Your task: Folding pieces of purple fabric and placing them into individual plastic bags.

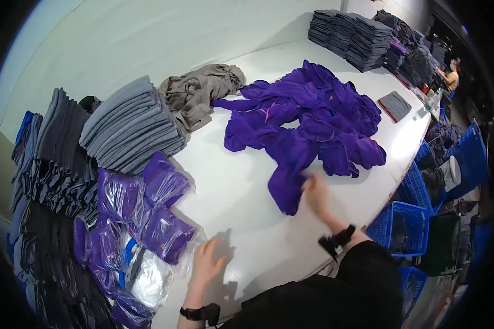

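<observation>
A loose heap of purple garments [335, 120] lies crumpled across the middle of the white table. My right hand [316, 193], slightly blurred, is closed at the near edge of the heap, on a fold of purple fabric that hangs toward me. My left hand [206, 262] hovers low over the table with its fingers apart and nothing in them. Right beside it are purple garments packed in clear plastic bags [167, 233], along with a clear plastic wrapper [151, 277] that has a blue strip.
Folded grey garments [132, 126] stand stacked at the left, with dark stacks [55, 263] nearer. A taupe cloth [203, 90] lies by the wall. Grey stacks [357, 38] and a folded grey piece [395, 106] sit far right. Blue baskets [403, 227] flank the table's right edge; another person [452, 75] is beyond.
</observation>
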Demonstrator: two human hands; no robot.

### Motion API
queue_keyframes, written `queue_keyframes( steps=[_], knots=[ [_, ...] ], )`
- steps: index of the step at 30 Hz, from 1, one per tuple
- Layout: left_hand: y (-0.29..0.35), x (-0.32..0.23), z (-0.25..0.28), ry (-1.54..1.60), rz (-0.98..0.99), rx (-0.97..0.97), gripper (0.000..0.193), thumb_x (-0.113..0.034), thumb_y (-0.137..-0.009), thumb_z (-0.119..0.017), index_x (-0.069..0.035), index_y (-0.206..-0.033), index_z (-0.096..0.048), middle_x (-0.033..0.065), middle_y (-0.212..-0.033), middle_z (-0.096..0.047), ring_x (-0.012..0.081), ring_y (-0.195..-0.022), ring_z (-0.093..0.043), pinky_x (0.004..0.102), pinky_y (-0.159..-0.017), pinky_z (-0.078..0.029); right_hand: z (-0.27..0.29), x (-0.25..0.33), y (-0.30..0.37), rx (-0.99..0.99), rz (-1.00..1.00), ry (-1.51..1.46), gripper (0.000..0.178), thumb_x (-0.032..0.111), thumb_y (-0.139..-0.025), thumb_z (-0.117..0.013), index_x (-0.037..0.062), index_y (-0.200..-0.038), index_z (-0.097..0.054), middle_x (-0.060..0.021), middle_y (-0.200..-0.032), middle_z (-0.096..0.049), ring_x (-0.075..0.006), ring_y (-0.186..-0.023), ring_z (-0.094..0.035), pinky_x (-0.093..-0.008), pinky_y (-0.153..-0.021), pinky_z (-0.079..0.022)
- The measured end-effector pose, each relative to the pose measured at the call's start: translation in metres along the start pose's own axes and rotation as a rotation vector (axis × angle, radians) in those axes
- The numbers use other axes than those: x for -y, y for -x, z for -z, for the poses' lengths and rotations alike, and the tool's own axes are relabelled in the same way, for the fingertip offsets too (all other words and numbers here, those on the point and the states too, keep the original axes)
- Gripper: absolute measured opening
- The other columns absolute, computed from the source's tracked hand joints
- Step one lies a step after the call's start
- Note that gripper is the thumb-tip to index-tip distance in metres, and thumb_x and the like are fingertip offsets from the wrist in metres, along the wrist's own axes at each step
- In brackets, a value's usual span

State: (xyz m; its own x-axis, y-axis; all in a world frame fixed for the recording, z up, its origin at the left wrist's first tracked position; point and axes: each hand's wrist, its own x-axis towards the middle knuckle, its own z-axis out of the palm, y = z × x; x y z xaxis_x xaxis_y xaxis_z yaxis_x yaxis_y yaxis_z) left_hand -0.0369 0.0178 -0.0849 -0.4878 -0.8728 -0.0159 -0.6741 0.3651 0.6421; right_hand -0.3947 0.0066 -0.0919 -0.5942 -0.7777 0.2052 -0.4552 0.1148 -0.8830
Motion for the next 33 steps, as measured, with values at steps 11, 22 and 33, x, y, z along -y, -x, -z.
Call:
queue_keyframes(
  steps=[11, 22, 33],
  knots=[
    [-0.058, -0.126, -0.016, 0.022, -0.689, 0.314, 0.035, -0.016, -0.060, -0.071, -0.013, -0.093, -0.060, 0.0008, -0.094, -0.057, 0.0204, -0.106, -0.049, 0.0587, -0.096, -0.021, 0.071, 0.165, 0.024, 1.792, 0.947, -0.731, 0.026, 0.015, -0.084, -0.051, 0.0008, -0.066, -0.039, -0.0143, -0.066, -0.049, -0.0294, -0.053, -0.049, -0.0347, -0.048, -0.039],
    [-0.030, -0.019, -0.075, 1.866, 0.951, 0.293, 0.040, -0.024, -0.083, -0.061, 0.003, -0.112, -0.052, 0.0131, -0.105, -0.060, 0.0206, -0.087, -0.061, 0.0326, -0.081, -0.049, -0.027, -0.032, 0.111, 1.242, -1.062, -1.563, 0.062, 0.048, -0.081, -0.057, 0.0023, -0.122, -0.046, -0.0113, -0.114, -0.055, -0.0203, -0.100, -0.054, -0.0397, -0.087, -0.043],
    [0.074, -0.022, -0.005, 2.198, 0.336, -0.190, 0.044, -0.013, -0.078, -0.055, 0.003, -0.118, -0.045, 0.0187, -0.114, -0.054, 0.0288, -0.104, -0.054, 0.0403, -0.091, -0.043, 0.112, -0.024, 0.075, 0.573, -0.227, -0.513, 0.050, 0.019, -0.074, -0.057, -0.0060, -0.116, -0.047, -0.0156, -0.107, -0.057, -0.0258, -0.099, -0.055, -0.0384, -0.088, -0.044]
  ],
)
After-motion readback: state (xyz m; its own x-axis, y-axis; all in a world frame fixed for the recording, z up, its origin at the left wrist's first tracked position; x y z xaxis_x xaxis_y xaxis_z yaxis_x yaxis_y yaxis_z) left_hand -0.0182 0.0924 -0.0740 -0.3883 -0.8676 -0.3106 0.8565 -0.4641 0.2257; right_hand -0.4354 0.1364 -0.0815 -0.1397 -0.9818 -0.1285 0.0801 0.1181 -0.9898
